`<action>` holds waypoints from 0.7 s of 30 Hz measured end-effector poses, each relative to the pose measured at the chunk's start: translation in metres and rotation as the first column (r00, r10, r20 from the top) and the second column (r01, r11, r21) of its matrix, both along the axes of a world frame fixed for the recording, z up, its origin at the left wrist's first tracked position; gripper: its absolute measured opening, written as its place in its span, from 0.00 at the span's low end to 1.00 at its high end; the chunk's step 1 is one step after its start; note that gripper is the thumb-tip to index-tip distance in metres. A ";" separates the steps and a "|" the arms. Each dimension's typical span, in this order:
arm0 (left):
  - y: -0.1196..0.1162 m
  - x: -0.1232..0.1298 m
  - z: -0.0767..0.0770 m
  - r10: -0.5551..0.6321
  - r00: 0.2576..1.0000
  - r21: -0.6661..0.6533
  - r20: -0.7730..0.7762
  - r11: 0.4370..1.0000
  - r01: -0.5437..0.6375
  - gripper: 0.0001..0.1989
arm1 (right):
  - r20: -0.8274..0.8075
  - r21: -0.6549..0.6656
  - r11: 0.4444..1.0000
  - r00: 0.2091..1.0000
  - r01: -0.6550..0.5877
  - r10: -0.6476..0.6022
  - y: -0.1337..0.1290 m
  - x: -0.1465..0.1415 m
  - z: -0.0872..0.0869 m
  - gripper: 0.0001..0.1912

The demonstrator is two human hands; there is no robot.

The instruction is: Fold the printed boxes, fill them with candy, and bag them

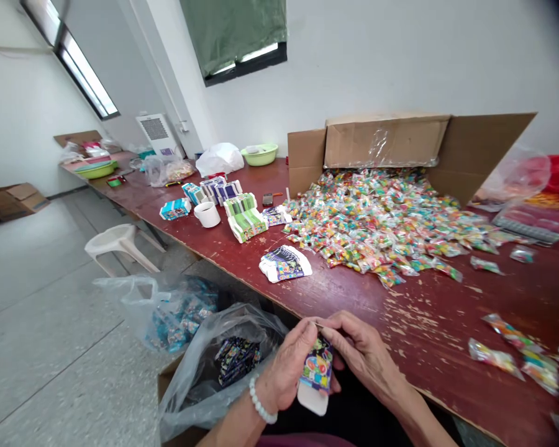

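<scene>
A small dark printed box [317, 366] with a white flap hanging at its lower end is held between both hands, just off the table's front edge. My left hand [291, 366], with a bead bracelet at the wrist, grips its left side. The fingers of my right hand [361, 347] are closed at its top edge and right side. Beyond them on the red table [354, 298] lies a fanned stack of flat dark printed boxes [286, 264]. A large heap of small clear packets with colourful contents [377, 217] spills from an open cardboard carton [386, 143].
Green boxes [245, 217], a white mug [207, 215] and a green basin [259, 155] stand farther left. Below the table edge, a plastic-lined carton [205, 397] holds dark boxes, beside a bag of blue packets [181, 316] and a white stool [121, 242]. Loose packets [494, 358] lie at right.
</scene>
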State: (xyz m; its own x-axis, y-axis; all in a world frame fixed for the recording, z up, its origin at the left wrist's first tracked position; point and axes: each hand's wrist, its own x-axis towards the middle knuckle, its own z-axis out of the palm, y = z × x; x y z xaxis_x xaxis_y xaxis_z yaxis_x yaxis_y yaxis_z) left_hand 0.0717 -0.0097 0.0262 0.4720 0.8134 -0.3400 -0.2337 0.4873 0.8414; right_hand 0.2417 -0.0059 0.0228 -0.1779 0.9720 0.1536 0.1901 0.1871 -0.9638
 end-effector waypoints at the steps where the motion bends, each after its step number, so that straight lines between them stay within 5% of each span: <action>1: -0.001 0.002 0.000 0.018 1.000 0.007 0.005 1.000 -0.018 0.27 | 0.007 -0.023 0.999 1.000 -0.029 0.030 0.000 -0.001 0.001 0.14; 5: 0.000 0.007 0.004 0.138 0.989 0.099 -0.051 0.986 -0.133 0.27 | -0.130 -0.178 0.982 0.991 -0.063 0.040 0.002 -0.006 0.003 0.15; 14: 0.012 0.002 0.006 -0.043 0.999 -0.065 -0.023 0.997 0.042 0.39 | -0.354 -0.341 0.934 0.935 -0.104 -0.025 0.012 -0.005 0.019 0.14; 21: 0.011 0.003 0.004 -0.015 0.996 0.014 -0.089 1.000 0.016 0.36 | -0.383 -0.216 0.972 0.924 -0.096 0.007 0.002 -0.010 0.023 0.13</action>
